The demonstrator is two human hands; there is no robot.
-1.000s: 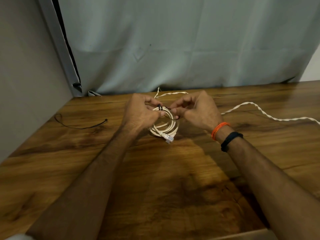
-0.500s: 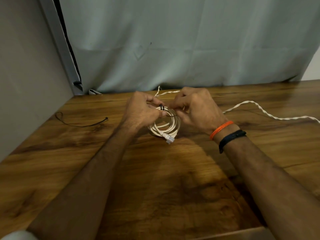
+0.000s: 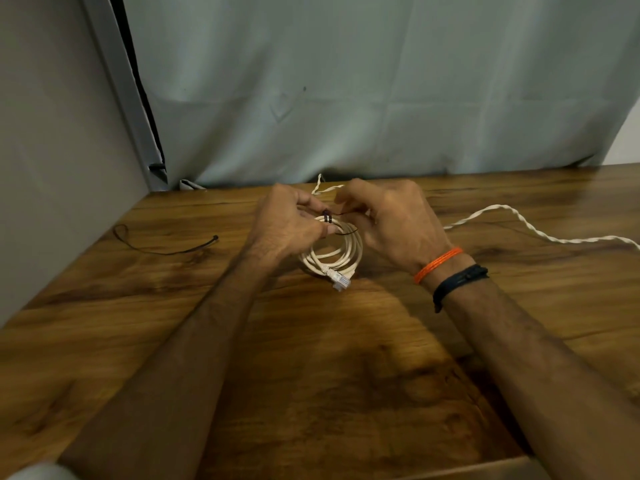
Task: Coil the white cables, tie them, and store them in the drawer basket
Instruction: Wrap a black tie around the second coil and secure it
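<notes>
- While one white cable is coiled near the middle of the wooden table point(image 3: 173, 341), its clear plug point(image 3: 341, 281) points toward the person
- left hand point(image 3: 289, 225) pinches the coiled cable point(image 3: 334, 252) at the top, fingers pressed together beside the black tie point(image 3: 327, 216)
- right hand point(image 3: 391, 223) pinches the thin tail of the tie, fingers closed on it; tying seems not finished
- farther right, a twisted white cable point(image 3: 526, 225) lies uncoiled, and a spare tie point(image 3: 166, 249) waits left
- no drawer basket is visible, so storing is left
</notes>
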